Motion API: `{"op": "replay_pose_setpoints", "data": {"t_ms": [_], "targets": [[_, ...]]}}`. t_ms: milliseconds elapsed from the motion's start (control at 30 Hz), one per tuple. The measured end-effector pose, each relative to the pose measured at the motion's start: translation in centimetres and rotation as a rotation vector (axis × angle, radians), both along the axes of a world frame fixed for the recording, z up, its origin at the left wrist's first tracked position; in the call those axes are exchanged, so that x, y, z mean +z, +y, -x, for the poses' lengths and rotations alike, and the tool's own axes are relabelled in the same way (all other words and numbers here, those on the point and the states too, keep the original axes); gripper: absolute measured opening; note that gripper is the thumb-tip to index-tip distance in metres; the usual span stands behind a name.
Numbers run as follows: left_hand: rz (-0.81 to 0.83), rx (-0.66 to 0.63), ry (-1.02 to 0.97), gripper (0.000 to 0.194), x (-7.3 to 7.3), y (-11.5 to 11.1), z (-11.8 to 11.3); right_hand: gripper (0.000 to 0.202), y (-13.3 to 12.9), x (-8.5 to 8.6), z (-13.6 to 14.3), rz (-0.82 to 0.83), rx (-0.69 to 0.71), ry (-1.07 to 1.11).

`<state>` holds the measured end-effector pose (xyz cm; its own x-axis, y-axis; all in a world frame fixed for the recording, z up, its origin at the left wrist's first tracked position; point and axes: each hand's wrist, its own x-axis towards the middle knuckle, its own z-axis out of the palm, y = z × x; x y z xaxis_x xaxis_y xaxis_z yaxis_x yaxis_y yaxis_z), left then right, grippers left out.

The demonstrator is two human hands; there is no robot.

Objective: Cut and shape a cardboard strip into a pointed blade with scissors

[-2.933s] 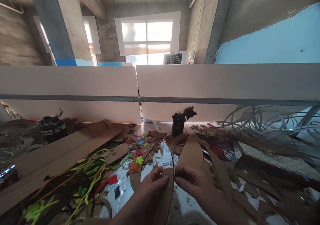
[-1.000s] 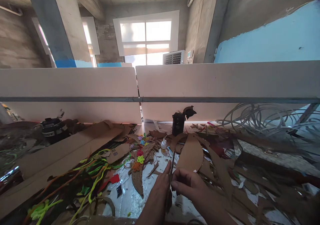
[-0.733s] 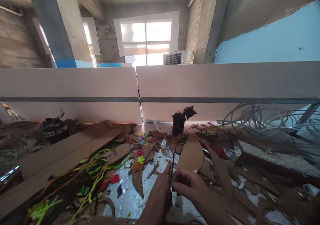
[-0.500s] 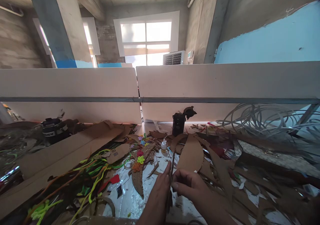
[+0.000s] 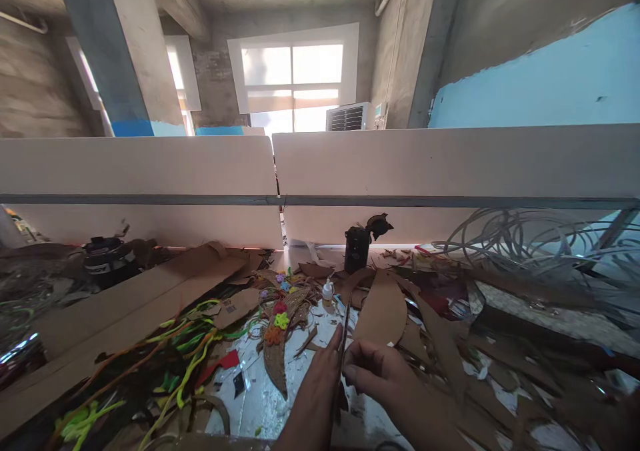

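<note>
A thin dark strip-like piece (image 5: 345, 331), seen edge-on, stands upright between my two hands. My left hand (image 5: 320, 377) lies along its left side with the fingers pressed together against it. On the other side, my right hand (image 5: 373, 371) pinches at the piece with thumb and bent fingers. Left of my hands is a brown curved woven piece (image 5: 275, 364) bearing pink, yellow-green and orange flowers (image 5: 281, 320). A small white-capped bottle (image 5: 327, 292) stands just beyond my fingertips. A large leaf-shaped cardboard piece (image 5: 383, 307) lies to the right.
A black canister (image 5: 357, 247) stands at the back by the white partition (image 5: 400, 164). Green and orange pipe-cleaner strands (image 5: 187, 364) and long cardboard (image 5: 135, 297) lie left. Cardboard scraps (image 5: 440, 344), a patterned bag (image 5: 545, 311) and clear tubing coils (image 5: 515, 237) are right.
</note>
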<state>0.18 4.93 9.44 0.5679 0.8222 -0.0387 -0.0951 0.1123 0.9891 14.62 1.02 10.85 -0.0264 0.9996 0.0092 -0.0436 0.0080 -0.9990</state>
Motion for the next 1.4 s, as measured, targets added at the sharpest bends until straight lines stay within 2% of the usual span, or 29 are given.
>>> {"op": "replay_pose_setpoints", "data": {"t_ms": [67,467,667,833,967,1200,1300,1400], "targets": [[-0.062,0.019,0.062,0.063,-0.1,0.0,0.0,0.016,-0.1,0.3,0.2,0.002,0.015,0.018],[-0.047,0.002,0.113,0.064,-1.0,0.3,-0.3,0.019,-0.2,0.5,0.2,-0.019,-0.008,-0.047],[-0.215,0.132,0.094,0.048,-1.9,0.8,-0.4,0.018,0.2,-0.2,0.0,-0.04,-0.063,-0.189],[-0.143,0.074,0.034,0.043,-1.1,0.6,-0.4,0.021,0.3,-0.4,-0.1,-0.05,-0.062,-0.189],[-0.073,0.057,0.064,0.04,-0.3,0.5,-0.3,0.022,0.2,-0.4,-0.2,-0.047,-0.055,-0.187],[0.012,0.03,0.05,0.044,-0.5,0.5,-0.3,0.015,0.2,-0.5,-0.2,-0.13,-0.091,-0.294],[0.001,0.014,0.01,0.043,-0.3,0.4,-0.4,0.009,0.1,-0.4,-0.1,-0.133,-0.109,-0.351],[-0.025,0.007,-0.022,0.042,-0.1,0.3,-0.4,0.011,-0.1,-0.2,-0.1,-0.129,-0.113,-0.371]]}}
